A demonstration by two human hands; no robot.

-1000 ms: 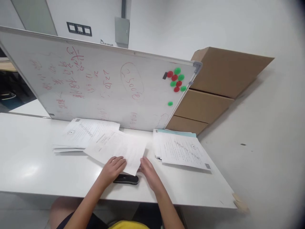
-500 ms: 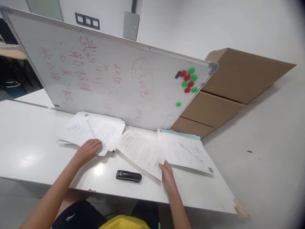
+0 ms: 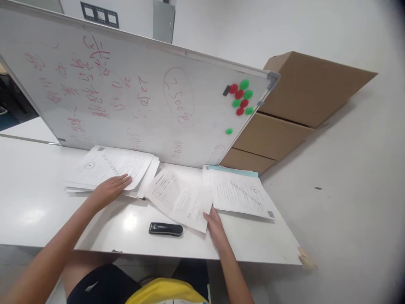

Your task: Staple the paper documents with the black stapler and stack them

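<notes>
My left hand (image 3: 109,190) lies flat, fingers stretched out, on the near edge of a stack of printed papers (image 3: 107,166) at the left of the white table (image 3: 47,211). My right hand (image 3: 215,223) touches the near right corner of a loose printed sheet (image 3: 180,198) lying in the middle; its fingers look closed on the sheet's edge. A second stack of papers (image 3: 240,192) lies to the right of that sheet. A black stapler (image 3: 166,229) rests on the table between my arms, touched by neither hand.
A whiteboard (image 3: 142,93) with red writing leans along the table's far edge, with red and green magnets (image 3: 240,99) near its right corner. Stacked cardboard boxes (image 3: 284,114) stand behind it at the right. The table's right corner (image 3: 302,257) is chipped.
A second ago both hands were together on the loose sheet over the stapler. My left hand went left onto the left stack; my right hand drew the sheet rightward, uncovering the stapler.
</notes>
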